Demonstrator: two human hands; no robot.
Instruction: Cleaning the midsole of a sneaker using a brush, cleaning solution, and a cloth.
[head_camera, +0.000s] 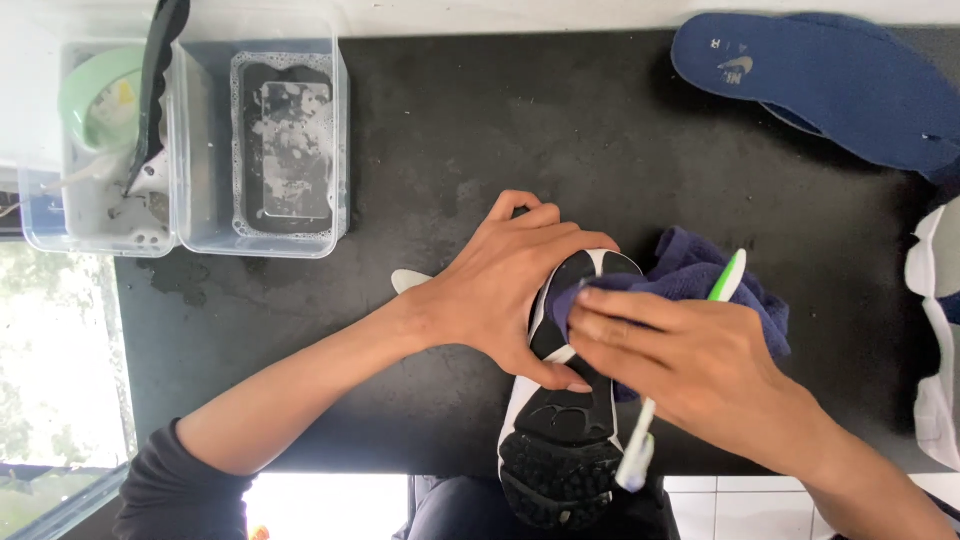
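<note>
Head view: a sneaker held sole-up at the near edge of the dark desk and wiped with a cloth.
The left hand has its fingers clamped round the shoe; the right hand presses a navy cloth onto the sole, fingers closed on it and a green-and-white toothbrush. It looks like the wiping step; the heel overhangs the edge. Far left a soapy container, far right navy insoles; open desk between.

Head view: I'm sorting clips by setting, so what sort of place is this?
Probably a home shoe-cleaning spot: a black countertop by a window, a clear tub of soapy water, and a sneaker held sole-up beside removed blue insoles.
</note>
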